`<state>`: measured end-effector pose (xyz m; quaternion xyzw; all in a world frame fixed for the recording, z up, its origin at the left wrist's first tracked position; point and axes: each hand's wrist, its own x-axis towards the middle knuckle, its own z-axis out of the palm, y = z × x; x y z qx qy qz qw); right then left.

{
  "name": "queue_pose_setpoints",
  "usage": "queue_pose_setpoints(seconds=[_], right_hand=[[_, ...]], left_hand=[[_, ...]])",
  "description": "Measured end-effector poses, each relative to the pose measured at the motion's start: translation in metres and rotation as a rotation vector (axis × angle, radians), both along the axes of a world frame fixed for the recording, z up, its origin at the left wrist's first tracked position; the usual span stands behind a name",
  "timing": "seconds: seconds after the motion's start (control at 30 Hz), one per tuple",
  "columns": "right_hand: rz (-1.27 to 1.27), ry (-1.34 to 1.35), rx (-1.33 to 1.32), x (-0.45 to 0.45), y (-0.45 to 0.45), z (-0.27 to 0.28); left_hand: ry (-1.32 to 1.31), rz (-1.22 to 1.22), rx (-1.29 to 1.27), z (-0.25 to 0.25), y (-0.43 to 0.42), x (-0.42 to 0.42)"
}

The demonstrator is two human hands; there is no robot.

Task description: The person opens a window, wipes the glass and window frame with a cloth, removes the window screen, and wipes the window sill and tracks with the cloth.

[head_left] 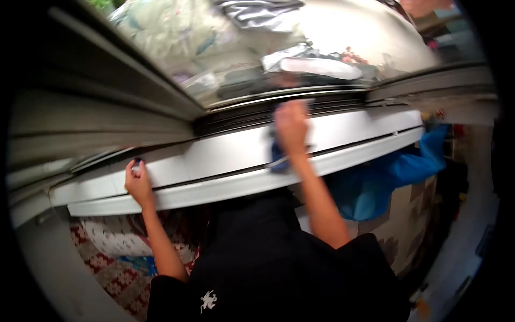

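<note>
My right hand (293,131), smeared by motion, is closed on a dark blue cloth (278,153) at the window track (241,116). Part of the cloth hangs over the white sill (220,157) below. Farther left, my left hand (138,183) rests at the sill with its fingers curled round a small dark blue thing (138,161). Its kind is hidden by the fingers. Behind the track, the window glass (236,70) shows fabric and other items.
Grey window frames (123,70) rise at the left. A blue plastic bag (370,188) hangs beneath the sill's right part. Patterned fabric (110,241) lies below on the left. Outside the glass are a silvery sheet (257,13) and a pale oblong object (321,68).
</note>
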<state>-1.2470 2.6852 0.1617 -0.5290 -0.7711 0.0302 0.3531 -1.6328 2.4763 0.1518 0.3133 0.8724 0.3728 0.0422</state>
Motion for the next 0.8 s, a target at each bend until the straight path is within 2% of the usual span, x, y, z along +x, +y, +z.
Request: queue_pose_setpoints(seconds=[0.03, 0.07, 0.1, 0.17, 0.27, 0.3, 0.37, 0.4, 0.43, 0.5, 0.57, 0.7, 0.77, 0.8], right_hand=[[0.104, 0.109, -0.083, -0.039, -0.015, -0.024], [0.158, 0.101, -0.139, -0.085, -0.033, 0.001], [0.232, 0.265, -0.252, -0.123, -0.045, 0.001], [0.243, 0.194, -0.385, -0.146, -0.054, 0.029], [0.351, 0.136, -0.355, -0.104, -0.038, 0.027], [0.315, 0.171, -0.306, -0.081, -0.03, 0.024], [0.199, 0.123, -0.125, -0.019, -0.005, 0.011], [0.115, 0.011, -0.178, 0.02, 0.006, 0.015], [0.064, 0.016, -0.112, 0.06, 0.021, 0.015], [-0.156, -0.045, -0.167, 0.124, 0.045, 0.024], [-0.269, -0.122, -0.042, 0.176, 0.068, 0.016], [-0.429, -0.072, -0.044, 0.166, 0.07, 0.008], [-0.317, 0.018, -0.03, 0.123, 0.054, 0.007], [-0.245, 0.139, -0.158, 0.086, 0.036, 0.014]], left_hand=[[0.008, -0.017, 0.007, -0.003, 0.0, -0.003], [0.011, -0.043, -0.016, 0.006, 0.004, 0.002], [0.025, -0.061, -0.037, 0.013, 0.008, 0.003], [0.054, -0.083, -0.076, 0.012, 0.01, -0.001], [0.035, -0.077, -0.112, 0.015, 0.015, -0.002], [0.016, -0.071, -0.119, 0.015, 0.017, -0.002], [-0.009, -0.058, -0.087, 0.011, 0.021, -0.001], [0.0, -0.062, -0.092, 0.014, 0.019, 0.0], [0.009, -0.069, -0.095, 0.016, 0.016, 0.0], [0.011, -0.052, -0.114, 0.016, 0.014, -0.002], [-0.023, -0.022, -0.12, 0.023, 0.015, 0.001], [0.143, 0.023, -0.057, 0.049, 0.013, 0.029], [0.131, -0.002, 0.022, 0.048, 0.003, 0.037], [0.084, -0.005, 0.049, 0.047, 0.001, 0.045]])
